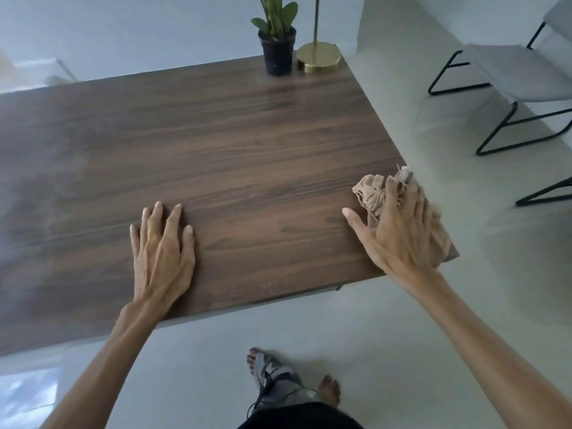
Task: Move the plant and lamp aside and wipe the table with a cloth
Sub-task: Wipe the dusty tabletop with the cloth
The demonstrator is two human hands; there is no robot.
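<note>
A soft, crumpled cloth (376, 195) is pressed flat under the right hand (399, 224) at the counter (216, 144) corner, fingers spread; the left hand (162, 243) is rested open nearby. Plant (277, 41) and lamp (318, 57) — likely heavier, best gripped low — are parked far ahead.

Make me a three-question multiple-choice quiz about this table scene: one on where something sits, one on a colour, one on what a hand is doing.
1. Where does the plant stand?
A. far right corner of the table
B. on the floor
C. table's middle

2. What colour is the lamp base?
A. black
B. gold
C. white

3. What is the right hand doing?
A. hanging idle
B. lifting the lamp
C. pressing the cloth on the table

Answers: 1 A, the pot sits at the far corner beside the lamp. 2 B, the round base shines gold. 3 C, the fingers lie over the crumpled beige cloth near the right edge, while the left hand rests flat.
</note>
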